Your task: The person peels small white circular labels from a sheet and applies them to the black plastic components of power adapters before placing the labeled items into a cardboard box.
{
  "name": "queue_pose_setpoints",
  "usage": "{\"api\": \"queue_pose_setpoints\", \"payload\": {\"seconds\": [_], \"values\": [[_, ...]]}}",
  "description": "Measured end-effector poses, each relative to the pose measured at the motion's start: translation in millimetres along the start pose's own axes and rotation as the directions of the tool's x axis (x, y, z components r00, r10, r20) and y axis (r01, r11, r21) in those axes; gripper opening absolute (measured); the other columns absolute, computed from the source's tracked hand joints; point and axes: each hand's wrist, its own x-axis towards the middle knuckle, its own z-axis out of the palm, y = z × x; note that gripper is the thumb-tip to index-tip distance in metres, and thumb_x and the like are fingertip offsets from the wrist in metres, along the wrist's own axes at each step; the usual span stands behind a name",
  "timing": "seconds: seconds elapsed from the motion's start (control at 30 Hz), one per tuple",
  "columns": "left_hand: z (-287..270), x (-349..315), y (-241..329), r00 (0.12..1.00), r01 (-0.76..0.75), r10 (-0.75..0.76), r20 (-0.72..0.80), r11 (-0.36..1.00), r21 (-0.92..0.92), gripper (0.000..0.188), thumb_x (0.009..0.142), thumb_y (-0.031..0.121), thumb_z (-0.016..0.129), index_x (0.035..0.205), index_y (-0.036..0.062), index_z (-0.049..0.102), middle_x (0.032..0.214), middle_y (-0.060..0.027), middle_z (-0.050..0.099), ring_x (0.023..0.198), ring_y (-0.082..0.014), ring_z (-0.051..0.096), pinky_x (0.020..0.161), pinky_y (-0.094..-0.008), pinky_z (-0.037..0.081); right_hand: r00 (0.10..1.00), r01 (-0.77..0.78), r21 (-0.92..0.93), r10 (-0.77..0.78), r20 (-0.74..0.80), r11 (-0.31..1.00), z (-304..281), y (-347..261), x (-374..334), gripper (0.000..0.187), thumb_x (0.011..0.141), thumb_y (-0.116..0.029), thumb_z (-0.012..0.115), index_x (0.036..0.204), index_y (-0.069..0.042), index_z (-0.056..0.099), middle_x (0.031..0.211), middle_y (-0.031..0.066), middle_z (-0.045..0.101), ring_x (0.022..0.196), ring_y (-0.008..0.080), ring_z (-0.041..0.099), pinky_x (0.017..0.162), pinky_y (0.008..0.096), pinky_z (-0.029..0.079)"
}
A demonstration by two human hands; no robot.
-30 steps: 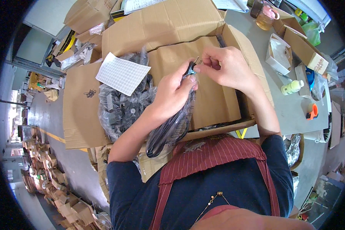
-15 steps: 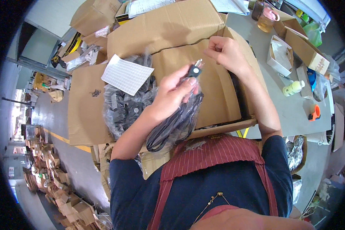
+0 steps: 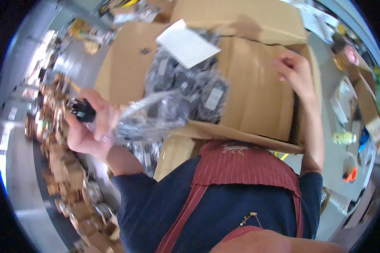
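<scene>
Off to the left of the box, my left hand grips the black plug of a power cord. Its clear plastic bag trails right from that hand, blurred by motion. My right hand hovers above the right part of the open cardboard box, fingers curled in; whether they pinch something small is hidden. Between the hands, a heap of bagged black cords lies at the box's left side. A white sheet of small labels rests on that heap.
A grey table to the right carries a bottle with a pale label, an orange tape-roll-like ring, a white tray and a jar with a pink lid. Many cartons are stacked along the left floor.
My left hand has swung left and down, carrying the bagged power cord away from over the box. My right hand stays curled above the box. The view has shifted leftward.
</scene>
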Motion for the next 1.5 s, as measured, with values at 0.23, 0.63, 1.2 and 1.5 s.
{"api": "queue_pose_setpoints", "payload": {"seconds": [0.23, 0.63, 1.2, 1.5], "values": [[-37, -114, 55, 0.834, 0.207, 0.133, -0.536, 0.824, 0.527, 0.060, 0.104, 0.044, 0.039, 0.102, -0.0124, 0.060, 0.056, -0.0029, 0.047, 0.044, -0.0075, 0.030, 0.047, -0.0237, 0.024, 0.981, -0.108, 0.049, 0.098, 0.168, 0.993, 5, -2, 0, 0.013, 0.090, -0.017, 0.069, 0.087, -0.005, 0.065, 0.068, -0.0028, 0.056, 0.061, 0.0055, 0.051, 0.054, 0.0220, 0.038], [-89, -256, 81, 0.050, 0.625, 0.540, -0.840, 0.639, 0.448, 0.043, 0.094, 0.039, 0.065, 0.083, -0.0020, 0.072, 0.057, 0.0037, 0.044, 0.046, -0.0033, 0.032, 0.042, -0.0214, 0.018, 0.950, -0.122, 0.113, 0.083, 0.301, 0.986, 13, 36, 5, 0.012, 0.092, -0.011, 0.068, 0.097, 0.000, 0.063, 0.075, 0.0019, 0.056, 0.066, 0.0095, 0.049, 0.067, 0.0239, 0.042], [-212, -490, -96, -0.345, 0.738, -0.216, -0.913, -0.664, -0.121, 0.113, 0.083, 0.039, 0.070, 0.157, 0.0086, -0.010, 0.153, -0.0446, 0.003, 0.146, -0.0564, 0.007, 0.115, -0.0596, 0.023, 0.969, -0.001, 0.029, -0.006, 0.245, 1.000, 5, 32, 19, 0.038, 0.096, -0.016, 0.060, 0.129, 0.003, 0.057, 0.092, 0.0053, 0.064, 0.084, 0.0126, 0.061, 0.084, 0.0284, 0.048], [-220, -420, -107, -0.446, 0.603, -0.203, -0.872, -0.788, -0.124, 0.116, 0.079, 0.029, 0.072, 0.155, 0.0222, -0.015, 0.154, -0.0408, -0.004, 0.144, -0.0549, 0.014, 0.109, -0.0601, 0.035, 0.981, -0.105, 0.033, 0.098, 0.165, 0.994, -1, 26, 8, 0.024, 0.095, -0.014, 0.060, 0.112, 0.003, 0.065, 0.082, 0.0048, 0.064, 0.073, 0.0131, 0.062, 0.071, 0.0268, 0.050]]}}
